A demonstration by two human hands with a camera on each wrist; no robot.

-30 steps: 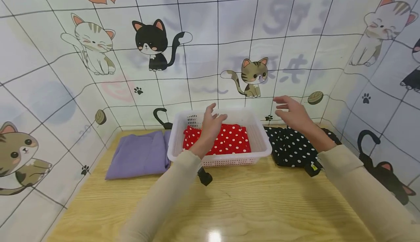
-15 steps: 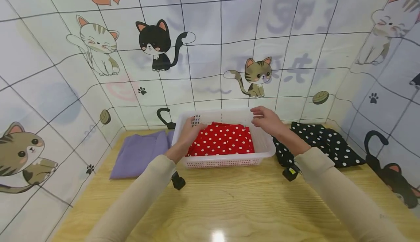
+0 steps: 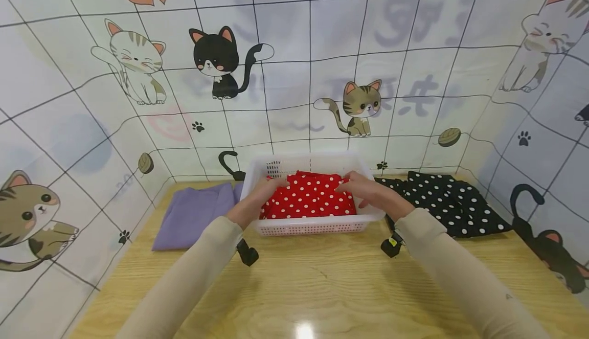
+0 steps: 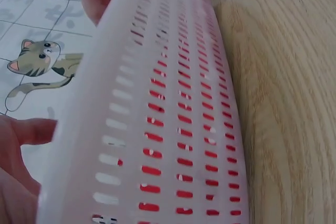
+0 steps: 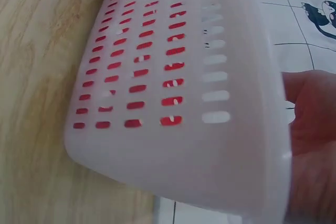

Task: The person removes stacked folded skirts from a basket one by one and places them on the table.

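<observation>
A white perforated plastic basket (image 3: 310,225) stands at the back of the table, with a folded red polka-dot cloth (image 3: 317,196) lying inside. My left hand (image 3: 259,196) reaches over the basket's left side, its thumb extended at the cloth's left edge. From the right side my right hand (image 3: 372,193) dips in, fingertips at the cloth's right edge. Both wrist views show the red cloth through the slots, and the basket wall hides part of each hand (image 4: 18,166). The right wrist view shows only part of the right hand (image 5: 315,129) beyond the rim.
Left of the basket lies a folded purple cloth (image 3: 195,216). A black polka-dot cloth (image 3: 446,201) is spread at the right. Behind the wooden table (image 3: 317,283) rises a cat-print wall covering (image 3: 285,88).
Both hands have lowered into the basket. The left hand first moved left, and the right hand came left from above the black cloth to the red cloth's right edge.
</observation>
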